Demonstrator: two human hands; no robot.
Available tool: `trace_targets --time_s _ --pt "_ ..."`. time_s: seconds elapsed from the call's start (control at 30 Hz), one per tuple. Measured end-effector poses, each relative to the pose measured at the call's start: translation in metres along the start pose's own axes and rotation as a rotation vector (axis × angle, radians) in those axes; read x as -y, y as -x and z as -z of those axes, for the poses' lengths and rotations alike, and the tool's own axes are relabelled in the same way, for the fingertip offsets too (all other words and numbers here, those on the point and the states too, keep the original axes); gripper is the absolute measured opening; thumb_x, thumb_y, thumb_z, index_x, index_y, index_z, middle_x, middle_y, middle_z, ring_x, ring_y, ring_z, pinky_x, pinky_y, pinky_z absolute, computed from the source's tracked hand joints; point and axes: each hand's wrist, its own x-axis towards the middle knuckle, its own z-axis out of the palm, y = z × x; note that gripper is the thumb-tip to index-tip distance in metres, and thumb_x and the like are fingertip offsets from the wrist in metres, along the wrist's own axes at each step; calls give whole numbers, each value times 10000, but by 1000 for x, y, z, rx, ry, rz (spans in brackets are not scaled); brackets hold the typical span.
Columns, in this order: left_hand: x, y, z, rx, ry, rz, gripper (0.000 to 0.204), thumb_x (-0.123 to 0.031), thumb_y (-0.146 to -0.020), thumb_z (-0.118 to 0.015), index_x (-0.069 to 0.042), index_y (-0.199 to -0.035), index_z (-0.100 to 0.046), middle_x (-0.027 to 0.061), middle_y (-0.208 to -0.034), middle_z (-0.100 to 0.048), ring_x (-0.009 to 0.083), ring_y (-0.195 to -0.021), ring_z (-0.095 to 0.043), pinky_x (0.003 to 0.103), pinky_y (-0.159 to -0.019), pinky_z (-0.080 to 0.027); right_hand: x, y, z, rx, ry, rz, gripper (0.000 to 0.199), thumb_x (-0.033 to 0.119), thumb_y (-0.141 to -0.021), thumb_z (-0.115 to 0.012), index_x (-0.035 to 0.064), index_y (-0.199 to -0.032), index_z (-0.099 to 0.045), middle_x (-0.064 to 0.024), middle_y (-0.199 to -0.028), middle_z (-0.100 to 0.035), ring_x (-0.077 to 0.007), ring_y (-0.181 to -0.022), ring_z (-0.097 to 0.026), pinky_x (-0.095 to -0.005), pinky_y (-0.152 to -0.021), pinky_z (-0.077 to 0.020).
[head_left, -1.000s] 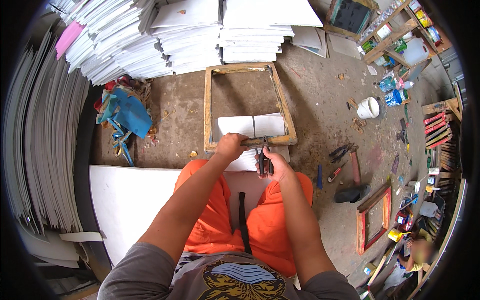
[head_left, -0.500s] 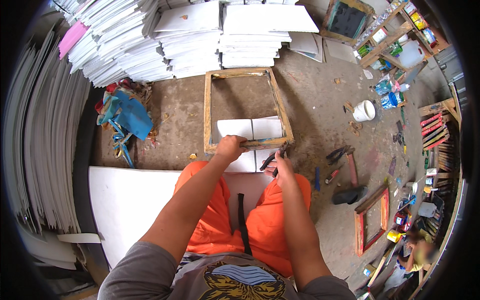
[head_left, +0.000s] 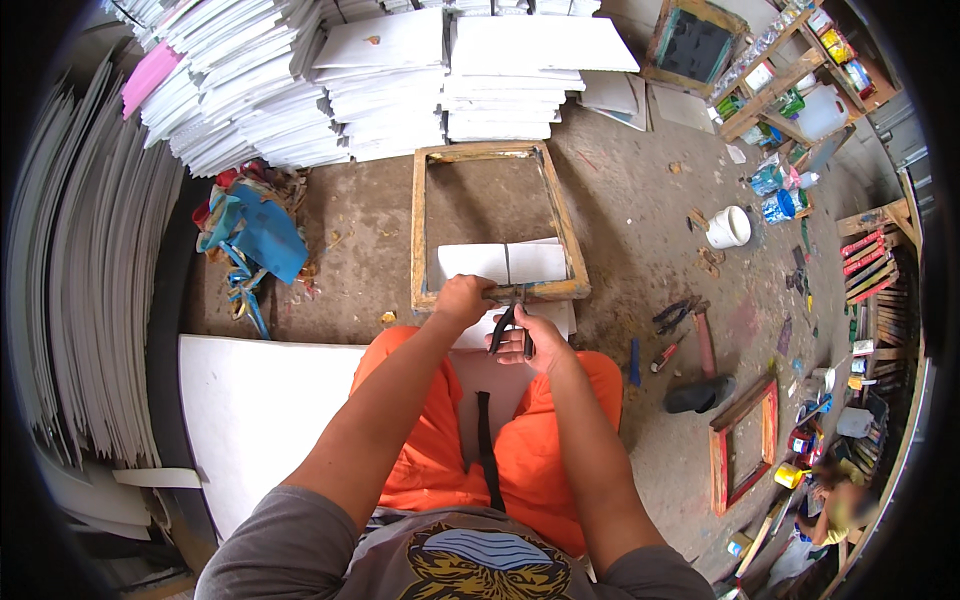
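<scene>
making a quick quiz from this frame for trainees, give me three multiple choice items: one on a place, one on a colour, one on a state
1. Where does the left hand rest?
A. on the near rail of the wooden frame
B. on the white bucket
C. on the stacked white boards

2. What colour is the small frame on the floor at right?
A. blue
B. red
C. white

3. How is the right hand?
A. flat and empty
B. closed around the handles of pliers
C. out of view

Key: 1 A, the fingers lie on that rail; 2 B, its rails look red; 3 B, the dark handles sit in its grip.
</scene>
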Motion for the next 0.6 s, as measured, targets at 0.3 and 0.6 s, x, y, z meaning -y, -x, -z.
trace_targets --time_s 0.3,0.6 --pt "5 -2 -5 17 -20 -15 406 -294 -768 -842 -148 -1140 -772 142 -998 -757 335 -930 -727 429 -858 -581 -5 -15 6 -43 -35 -61 457 482 -987 -627 61 -1160 -655 -104 -855 -699 -243 -743 -696 -418 -635 -557" --pt "-2 -2 -2 49 -40 33 436 -337 -767 -852 -176 -1163 -766 129 -1035 -757 329 -962 -723 433 -887 -577 -5 -17 -24 -536 564 136 263 267 -905 -745 32 -870 -632 -95 -646 -648 -190 -454 -591 -331 -362 -432"
